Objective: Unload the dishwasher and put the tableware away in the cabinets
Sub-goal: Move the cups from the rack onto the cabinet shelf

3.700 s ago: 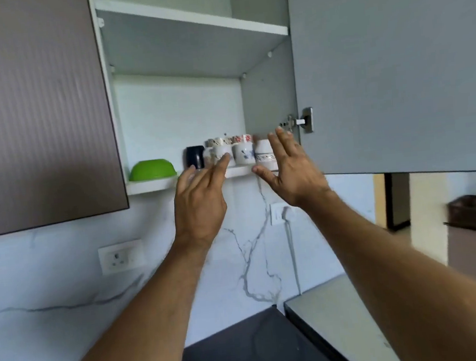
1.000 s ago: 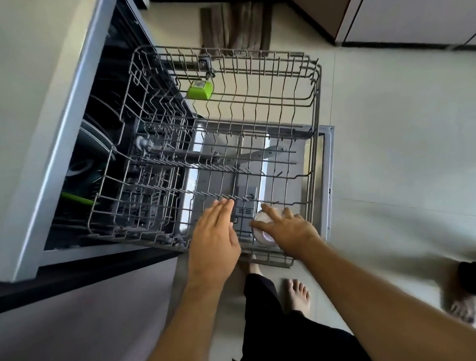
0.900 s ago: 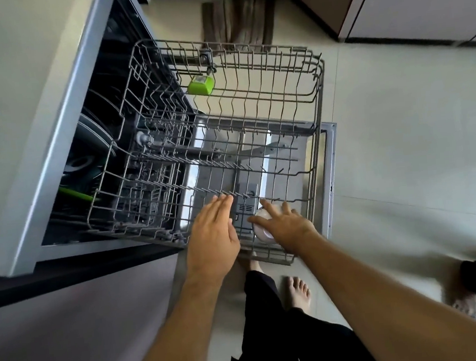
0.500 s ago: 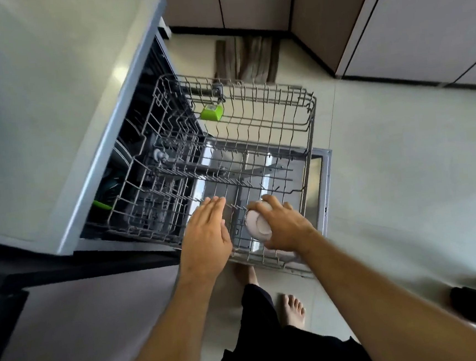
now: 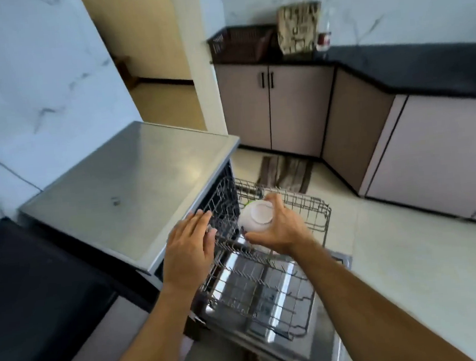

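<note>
Now | right hand has its grip clamped on the white bowl, base up, lifted above the rack, probably for the cabinet | left hand hovers beside, fingers apart, holding nothing, likely ready to support.

The right hand hides part of the white bowl. The far bag looks blurry.

Glossy white bowl, wire metal rack
</note>
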### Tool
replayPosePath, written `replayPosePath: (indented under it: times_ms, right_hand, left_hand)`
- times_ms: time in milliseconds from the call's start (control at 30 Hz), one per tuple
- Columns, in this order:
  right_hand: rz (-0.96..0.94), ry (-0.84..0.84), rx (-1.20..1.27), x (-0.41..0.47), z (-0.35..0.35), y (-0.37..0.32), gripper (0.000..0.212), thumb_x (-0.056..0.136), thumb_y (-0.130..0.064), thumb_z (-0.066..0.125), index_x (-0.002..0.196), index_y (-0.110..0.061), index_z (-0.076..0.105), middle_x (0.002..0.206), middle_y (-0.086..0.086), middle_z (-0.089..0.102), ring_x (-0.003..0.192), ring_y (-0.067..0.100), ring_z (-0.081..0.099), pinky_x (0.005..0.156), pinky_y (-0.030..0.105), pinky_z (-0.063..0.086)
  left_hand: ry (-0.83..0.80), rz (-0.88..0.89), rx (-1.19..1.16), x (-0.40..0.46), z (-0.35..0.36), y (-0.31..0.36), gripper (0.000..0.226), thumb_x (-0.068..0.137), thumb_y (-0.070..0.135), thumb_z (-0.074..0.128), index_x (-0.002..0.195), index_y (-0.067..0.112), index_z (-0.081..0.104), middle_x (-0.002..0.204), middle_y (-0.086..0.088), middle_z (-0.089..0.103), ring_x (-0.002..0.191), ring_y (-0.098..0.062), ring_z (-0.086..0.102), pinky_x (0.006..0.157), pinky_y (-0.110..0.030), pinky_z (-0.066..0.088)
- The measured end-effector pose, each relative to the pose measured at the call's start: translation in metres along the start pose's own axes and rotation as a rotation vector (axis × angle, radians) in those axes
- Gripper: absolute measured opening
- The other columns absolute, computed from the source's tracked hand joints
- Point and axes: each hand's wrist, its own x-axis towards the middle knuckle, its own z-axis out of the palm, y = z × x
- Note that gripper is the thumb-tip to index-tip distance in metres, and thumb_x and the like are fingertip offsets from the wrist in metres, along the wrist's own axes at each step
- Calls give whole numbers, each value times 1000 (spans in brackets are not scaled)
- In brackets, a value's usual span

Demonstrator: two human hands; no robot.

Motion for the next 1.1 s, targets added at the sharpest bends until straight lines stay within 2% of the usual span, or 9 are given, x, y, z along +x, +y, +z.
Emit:
replayPosePath:
  times_ms: [67, 133, 233, 333, 467, 533, 767, 933, 1100]
  right_hand:
    - [-59, 35, 3, 4, -16, -31, 87, 58, -62, 76, 125, -35, 28, 111, 1, 58, 95, 24, 60, 84, 41, 55]
    - [-123, 71, -36, 10, -30, -60, 86, 61, -63, 76, 126, -30, 32, 116, 2, 59, 97, 25, 60, 85, 36, 51]
    - [-225, 107, -31, 16, -43, -108, 87, 59, -68, 73, 127, -30, 34, 120, 3, 61, 98, 25, 61, 86, 34, 50]
    - [-332, 123, -4, 18, -48, -154, 87, 57, -71, 74, 124, -34, 32, 115, 0, 60, 95, 24, 62, 86, 40, 54]
    - [-488, 126, 35, 17, -47, -218, 83, 59, -68, 78, 122, -32, 37, 109, -1, 62, 94, 23, 61, 79, 33, 51]
    - [-547, 102, 65, 16, -42, -256, 80, 58, -69, 78, 118, -35, 38, 107, -3, 63, 93, 23, 62, 77, 31, 50]
    - [-743, 56, 154, 3, -18, -401, 76, 55, -71, 78, 110, -40, 37, 100, -12, 61, 90, 17, 62, 79, 33, 53]
    - [-885, 70, 200, -10, 11, -504, 76, 56, -71, 78, 111, -38, 37, 99, -11, 62, 89, 19, 61, 77, 30, 50]
    - [-1013, 64, 281, -17, 37, -607, 75, 59, -65, 80, 114, -34, 40, 104, -8, 63, 94, 18, 60, 79, 27, 47]
  left_hand:
    - [74, -3, 53, 7, -27, -6, 43, 101, 40, 43, 134, 17, 59, 134, -3, 61, 129, -20, 53, 113, -38, 35]
    - [141, -3, 86, 15, -53, -12, 45, 102, 44, 39, 131, 18, 63, 130, -1, 65, 125, -19, 57, 111, -40, 36]
    - [258, -36, 106, 25, -97, -22, 47, 102, 43, 34, 129, 17, 63, 115, 0, 72, 112, -18, 65, 108, -44, 37]
    - [346, -71, 176, 33, -137, -34, 43, 96, 22, 40, 135, 13, 57, 100, 1, 75, 97, -17, 69, 107, -45, 39]
    - [422, -115, 328, 37, -192, -57, 63, 79, -5, 49, 140, 11, 51, 113, -11, 71, 112, -22, 64, 110, -42, 37]
    - [465, -141, 376, 37, -223, -70, 69, 76, -12, 56, 141, 12, 50, 114, -10, 71, 116, -20, 63, 111, -41, 35]
    - [657, -177, 512, 30, -349, -134, 53, 85, -6, 60, 133, 15, 57, 98, 1, 75, 96, -14, 69, 111, -39, 34]
    - [761, -175, 625, 14, -439, -190, 44, 90, 1, 59, 131, 15, 57, 99, 4, 75, 96, -14, 70, 111, -41, 35]
    - [883, -152, 775, -2, -521, -259, 33, 94, 7, 55, 125, 16, 63, 104, -1, 75, 104, -17, 69, 107, -44, 38]
